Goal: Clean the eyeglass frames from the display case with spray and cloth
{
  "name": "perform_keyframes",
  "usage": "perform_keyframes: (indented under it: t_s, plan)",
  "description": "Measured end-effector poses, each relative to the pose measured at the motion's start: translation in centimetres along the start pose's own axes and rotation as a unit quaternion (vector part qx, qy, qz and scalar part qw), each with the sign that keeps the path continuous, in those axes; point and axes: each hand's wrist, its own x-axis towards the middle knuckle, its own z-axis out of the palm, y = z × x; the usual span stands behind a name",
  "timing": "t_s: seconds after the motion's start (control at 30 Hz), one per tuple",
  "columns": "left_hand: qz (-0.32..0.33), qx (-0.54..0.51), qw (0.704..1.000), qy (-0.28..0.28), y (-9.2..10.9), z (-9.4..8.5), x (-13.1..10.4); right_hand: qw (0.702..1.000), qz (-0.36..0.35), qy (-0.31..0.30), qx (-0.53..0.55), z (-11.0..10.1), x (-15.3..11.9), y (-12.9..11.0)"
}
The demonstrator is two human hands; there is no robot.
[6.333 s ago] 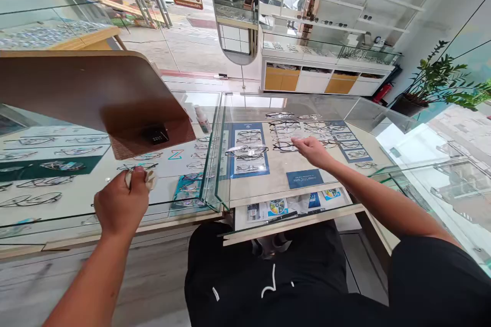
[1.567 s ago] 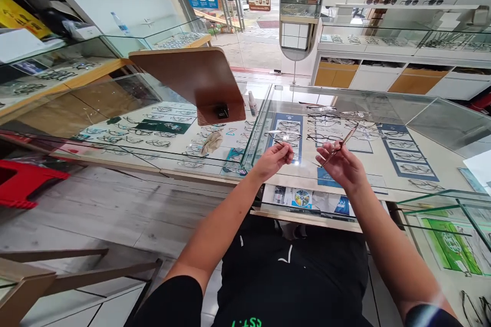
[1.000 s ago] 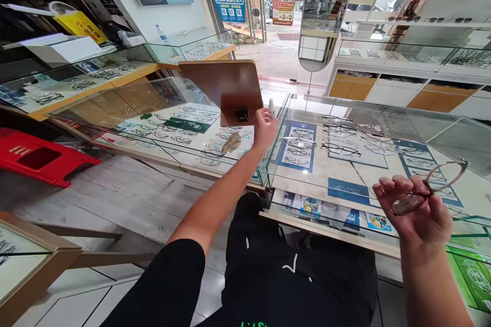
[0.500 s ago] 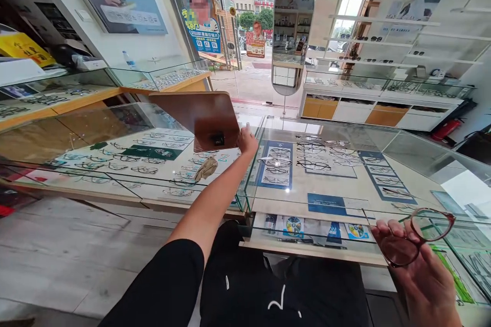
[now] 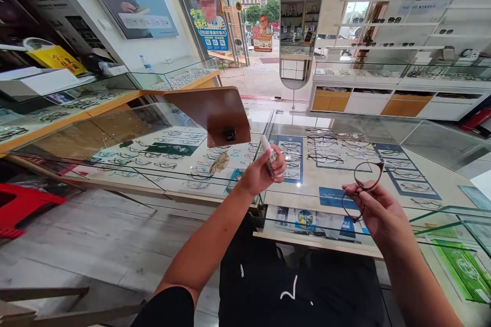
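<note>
Bottle [image 5: 269, 158] is held in L hand [image 5: 264, 171], grip clenched round its body; white top is uncovered & tipped up, pointed away from wearer. It's seen in front of the join btwn the two glass-topped halves of bench [image 5: 387, 195].

Glasses [image 5: 367, 174] are grasped in R hand [image 5: 378, 209], pinched nr the middle btwn thumb & fingers, turned so one lens is set above the other; they're held up over R half, nr front edge. Hands are set well apart.

On L half, crumpled cloth [image 5: 219, 163] is laid to the left of L hand; brown board [image 5: 215, 110] is propped behind, w/ small black block [image 5: 229, 135] on its lower part. Other frames [image 5: 326, 158] are laid out on both halves, some on R atop blue sheets. Blue card [image 5: 333, 196] is placed nr front, partly overlapped by the held glasses. Drawer [image 5: 318, 244] is pulled out below, w/ papers inside. Green pack [image 5: 462, 265] is seen far R; tall mirror [image 5: 302, 25] is stood beyond bench.
</note>
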Motion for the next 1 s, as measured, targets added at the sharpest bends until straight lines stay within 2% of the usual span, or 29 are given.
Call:
perform_keyframes:
  t_s: [0.13, 0.2, 0.33, 0.4, 0.47, 0.57, 0.63, 0.83, 1.0]
  plan:
    - [-0.043, -0.020, 0.999, -0.011, -0.5, 1.1, -1.7, 0.998, 0.028, -0.061, 0.008, 3.5, 1.2, 0.7]
    - [-0.060, -0.025, 0.998, -0.014, -0.8, 1.0, -2.0, 0.995, 0.041, -0.088, 0.020, 4.4, 1.3, 1.2]
    - [-0.076, -0.017, 0.995, -0.064, -1.6, 0.7, -2.1, 0.989, 0.065, -0.129, 0.032, 5.7, 0.8, 1.7]
    - [-0.058, 0.025, 0.996, -0.056, -2.3, 0.6, -1.9, 0.986, 0.077, -0.142, 0.036, 6.3, 0.4, 1.7]
    - [-0.012, 0.120, 0.993, -0.007, -3.1, 0.7, -1.5, 0.984, 0.086, -0.151, 0.040, 6.8, 0.2, 1.7]
    - [0.066, 0.285, 0.954, 0.061, -4.4, 1.0, -1.1, 0.981, 0.097, -0.163, 0.041, 7.4, 0.0, 1.9]
    - [0.088, 0.345, 0.932, 0.073, -5.1, 1.2, -0.9, 0.980, 0.102, -0.167, 0.041, 7.6, -0.1, 2.1]
    - [0.082, 0.394, 0.914, 0.059, -6.0, 1.6, -0.6, 0.978, 0.109, -0.173, 0.040, 7.9, -0.5, 2.4]
    - [0.077, 0.378, 0.921, 0.047, -6.0, 1.9, -0.6, 0.978, 0.109, -0.176, 0.040, 8.0, -0.6, 2.1]
